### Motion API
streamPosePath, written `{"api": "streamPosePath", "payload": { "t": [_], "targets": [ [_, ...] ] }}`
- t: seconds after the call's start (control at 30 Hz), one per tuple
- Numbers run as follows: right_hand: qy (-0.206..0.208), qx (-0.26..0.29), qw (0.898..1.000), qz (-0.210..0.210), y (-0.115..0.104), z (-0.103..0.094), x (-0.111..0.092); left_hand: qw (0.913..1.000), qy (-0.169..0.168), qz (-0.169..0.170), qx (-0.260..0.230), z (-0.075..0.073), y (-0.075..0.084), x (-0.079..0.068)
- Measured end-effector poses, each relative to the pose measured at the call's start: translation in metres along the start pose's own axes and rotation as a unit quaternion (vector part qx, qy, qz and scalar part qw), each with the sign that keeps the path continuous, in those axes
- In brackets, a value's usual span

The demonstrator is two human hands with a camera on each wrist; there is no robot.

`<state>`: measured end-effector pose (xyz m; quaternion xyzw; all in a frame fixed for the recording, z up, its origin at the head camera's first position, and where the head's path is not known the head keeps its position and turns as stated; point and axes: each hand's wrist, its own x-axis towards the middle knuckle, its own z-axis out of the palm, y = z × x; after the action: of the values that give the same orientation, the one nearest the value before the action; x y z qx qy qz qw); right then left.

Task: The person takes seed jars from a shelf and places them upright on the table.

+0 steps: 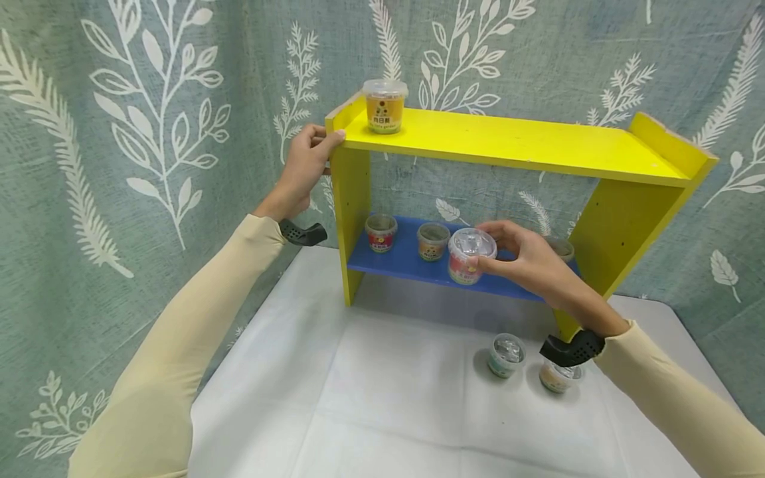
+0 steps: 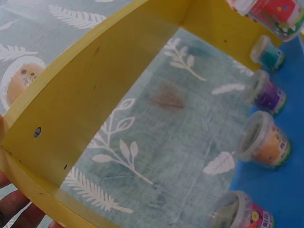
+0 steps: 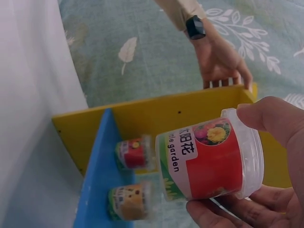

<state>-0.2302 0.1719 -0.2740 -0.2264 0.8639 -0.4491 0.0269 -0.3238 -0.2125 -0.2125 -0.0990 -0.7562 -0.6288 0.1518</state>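
My right hand [image 1: 528,259] pinches a clear plastic cup with a lid and red label [image 3: 204,159] between thumb and fingers. In the head view the cup overlaps the front of the blue shelf board [image 1: 400,265]; its label shows flowers and "little garden". My left hand [image 1: 305,166] grips the upper left corner of the yellow shelf unit [image 1: 508,136], thumb near the top edge. On the blue board, left of the held cup, stand a red-labelled cup [image 1: 380,238] and an orange-labelled cup [image 1: 433,244]. The left wrist view also shows a purple cup [image 2: 270,95] and a teal cup [image 2: 270,54] there.
A yellow-labelled cup [image 1: 385,111] stands on the top board's left end. Before the unit, a green-labelled cup [image 1: 505,358] and an orange-labelled cup [image 1: 557,378] stand on the white tablecloth [image 1: 394,398]. A patterned green curtain [image 1: 239,79] hangs behind.
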Motion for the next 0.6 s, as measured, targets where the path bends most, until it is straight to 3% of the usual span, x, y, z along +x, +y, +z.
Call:
{"api": "streamPosePath", "payload": {
  "t": [0.6],
  "targets": [
    [-0.016, 0.012, 1.0, -0.007, 0.024, 0.014, -0.005, 1.0, -0.002, 0.003, 0.007, 0.001, 0.0, -0.001]
  ]
}}
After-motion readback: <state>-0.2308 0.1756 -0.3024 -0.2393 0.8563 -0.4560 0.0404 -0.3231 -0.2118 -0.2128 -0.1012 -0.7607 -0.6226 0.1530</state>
